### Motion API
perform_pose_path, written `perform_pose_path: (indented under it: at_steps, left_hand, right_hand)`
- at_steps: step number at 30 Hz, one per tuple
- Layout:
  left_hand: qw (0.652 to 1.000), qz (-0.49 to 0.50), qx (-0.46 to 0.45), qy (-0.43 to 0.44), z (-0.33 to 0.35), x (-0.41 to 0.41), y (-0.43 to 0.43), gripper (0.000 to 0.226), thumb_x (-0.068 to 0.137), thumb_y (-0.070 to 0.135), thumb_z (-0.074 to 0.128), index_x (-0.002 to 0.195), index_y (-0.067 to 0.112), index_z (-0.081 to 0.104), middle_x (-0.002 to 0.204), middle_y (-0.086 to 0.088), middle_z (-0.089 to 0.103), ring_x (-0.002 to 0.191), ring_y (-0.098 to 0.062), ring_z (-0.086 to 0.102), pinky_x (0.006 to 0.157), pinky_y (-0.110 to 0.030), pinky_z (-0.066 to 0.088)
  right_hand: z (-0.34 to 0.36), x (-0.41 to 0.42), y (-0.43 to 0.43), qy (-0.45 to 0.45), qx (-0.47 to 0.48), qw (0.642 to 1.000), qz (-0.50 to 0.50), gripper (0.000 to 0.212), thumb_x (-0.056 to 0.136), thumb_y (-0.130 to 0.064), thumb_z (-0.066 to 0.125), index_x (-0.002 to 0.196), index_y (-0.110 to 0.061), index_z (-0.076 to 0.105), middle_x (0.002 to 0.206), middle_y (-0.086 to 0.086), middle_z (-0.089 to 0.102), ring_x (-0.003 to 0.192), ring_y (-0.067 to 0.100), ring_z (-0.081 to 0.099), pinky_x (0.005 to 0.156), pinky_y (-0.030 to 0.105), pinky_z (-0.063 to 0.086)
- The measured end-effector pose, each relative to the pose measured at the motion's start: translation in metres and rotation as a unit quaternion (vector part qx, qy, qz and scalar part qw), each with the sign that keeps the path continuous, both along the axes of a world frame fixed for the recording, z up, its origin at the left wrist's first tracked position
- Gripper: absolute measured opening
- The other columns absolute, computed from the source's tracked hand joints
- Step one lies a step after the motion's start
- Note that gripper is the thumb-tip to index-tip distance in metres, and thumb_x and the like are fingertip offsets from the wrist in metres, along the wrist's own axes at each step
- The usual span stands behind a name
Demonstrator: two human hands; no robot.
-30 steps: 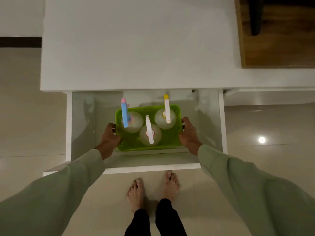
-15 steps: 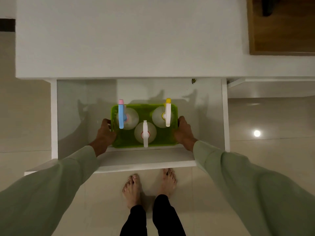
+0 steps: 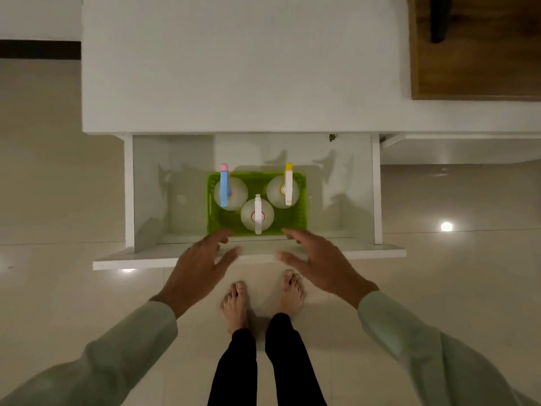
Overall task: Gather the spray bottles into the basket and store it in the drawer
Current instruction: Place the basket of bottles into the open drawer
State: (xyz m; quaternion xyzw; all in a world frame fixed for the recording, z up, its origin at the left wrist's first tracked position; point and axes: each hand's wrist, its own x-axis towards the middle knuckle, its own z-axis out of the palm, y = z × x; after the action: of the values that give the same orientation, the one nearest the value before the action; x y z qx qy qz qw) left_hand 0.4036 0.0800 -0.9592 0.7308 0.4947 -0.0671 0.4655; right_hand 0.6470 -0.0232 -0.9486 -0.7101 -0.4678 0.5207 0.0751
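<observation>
A green basket (image 3: 301, 221) rests on the floor of the open white drawer (image 3: 377, 189). Three spray bottles stand upright in it: one with a blue sprayer (image 3: 224, 189) at the back left, one with a yellow-tipped sprayer (image 3: 288, 186) at the back right, and one with a white sprayer (image 3: 257, 215) at the front. My left hand (image 3: 196, 268) and my right hand (image 3: 325, 265) hover above the drawer's front panel, fingers spread, holding nothing. Both are clear of the basket.
The white cabinet top (image 3: 234, 68) lies above the drawer. A wooden surface (image 3: 474, 54) sits at the top right. My bare feet (image 3: 260, 300) stand on the glossy tiled floor just in front of the drawer front (image 3: 131, 260).
Both hands have let go of the basket's sides and pulled back toward me, out of the drawer. The basket now sits on the drawer floor.
</observation>
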Motion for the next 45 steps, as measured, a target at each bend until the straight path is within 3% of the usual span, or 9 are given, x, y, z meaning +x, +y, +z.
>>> perform_pose_path:
  at_steps: [3,6,10,15,18,24,28,35,45]
  left_hand:
    - [0.986,-0.120,0.118,0.019,0.005,-0.006,-0.011,0.039,0.087,0.045,0.068,0.122,0.028,0.064,0.116,0.012,0.070,0.101,-0.014,0.068,0.090,-0.036,0.053]
    - [0.962,-0.188,0.193,0.031,-0.002,-0.007,-0.007,0.037,0.076,0.018,0.082,0.112,0.023,0.073,0.106,0.005,0.077,0.088,-0.022,0.076,0.070,-0.034,0.060]
    - [0.951,-0.205,0.230,0.026,-0.006,-0.005,0.002,0.038,0.073,0.014,0.084,0.109,0.020,0.075,0.100,0.003,0.079,0.080,-0.022,0.076,0.062,-0.033,0.061]
    - [0.950,-0.144,0.276,0.017,-0.004,0.013,0.025,0.035,0.071,0.009,0.085,0.105,0.014,0.075,0.100,-0.004,0.078,0.086,-0.029,0.075,0.074,-0.039,0.062]
    - [0.928,-0.121,0.351,0.018,-0.003,0.025,0.043,0.051,0.067,0.012,0.087,0.115,0.011,0.071,0.118,-0.009,0.072,0.112,-0.032,0.067,0.095,-0.045,0.054]
    - [0.912,-0.125,0.389,0.049,0.001,0.059,0.091,0.108,0.073,0.019,0.082,0.157,0.018,0.015,0.166,-0.014,0.012,0.155,-0.032,0.007,0.125,-0.049,0.015]
    - [0.908,-0.140,0.389,0.062,0.000,0.072,0.118,0.098,0.081,0.017,0.076,0.157,0.017,0.015,0.167,-0.013,0.009,0.155,-0.031,0.005,0.126,-0.050,0.015]
    - [0.895,-0.113,0.430,0.044,0.000,0.086,0.145,0.053,0.076,0.010,0.078,0.124,0.016,0.057,0.132,-0.008,0.058,0.122,-0.032,0.052,0.100,-0.043,0.041]
    - [0.875,-0.055,0.473,0.081,0.004,0.109,0.154,0.037,0.069,-0.011,0.058,0.098,0.010,0.058,0.095,-0.007,0.057,0.086,-0.030,0.051,0.072,-0.036,0.037]
  right_hand:
    - [0.003,-0.006,-0.009,-0.083,0.034,0.978,0.189,0.057,0.095,-0.045,0.058,0.146,-0.026,0.044,0.145,-0.005,0.053,0.130,0.020,0.049,0.107,0.039,0.036]
    - [-0.003,-0.001,-0.002,-0.145,0.073,0.964,0.211,0.043,0.093,-0.015,0.058,0.136,-0.024,0.053,0.132,-0.004,0.060,0.117,0.023,0.057,0.093,0.037,0.044]
    - [-0.006,0.000,0.002,-0.181,0.103,0.953,0.221,0.050,0.089,-0.008,0.062,0.135,-0.022,0.053,0.129,-0.004,0.062,0.108,0.023,0.061,0.085,0.036,0.048]
    - [-0.009,0.005,0.026,-0.225,0.160,0.942,0.191,0.049,0.082,0.008,0.059,0.127,-0.013,0.062,0.121,0.004,0.067,0.106,0.028,0.064,0.082,0.039,0.053]
    - [-0.011,0.010,0.046,-0.268,0.211,0.926,0.161,0.059,0.073,0.015,0.065,0.129,-0.006,0.064,0.138,0.015,0.060,0.127,0.035,0.057,0.095,0.047,0.055]
    - [-0.012,0.029,0.098,-0.382,0.286,0.871,0.119,0.112,0.072,0.010,0.073,0.161,-0.021,0.013,0.168,0.020,0.006,0.156,0.038,0.004,0.126,0.055,0.013]
    - [-0.009,0.041,0.128,-0.403,0.270,0.866,0.119,0.108,0.078,0.005,0.071,0.161,-0.020,0.006,0.169,0.020,0.000,0.156,0.039,-0.001,0.125,0.059,0.012]
    - [-0.012,0.053,0.156,-0.432,0.277,0.848,0.131,0.071,0.078,0.001,0.073,0.142,-0.016,0.047,0.151,0.016,0.045,0.137,0.036,0.043,0.113,0.049,0.035]
    - [-0.023,0.047,0.175,-0.480,0.345,0.804,0.064,0.050,0.071,0.012,0.056,0.111,-0.018,0.051,0.114,0.009,0.058,0.096,0.029,0.051,0.084,0.041,0.037]
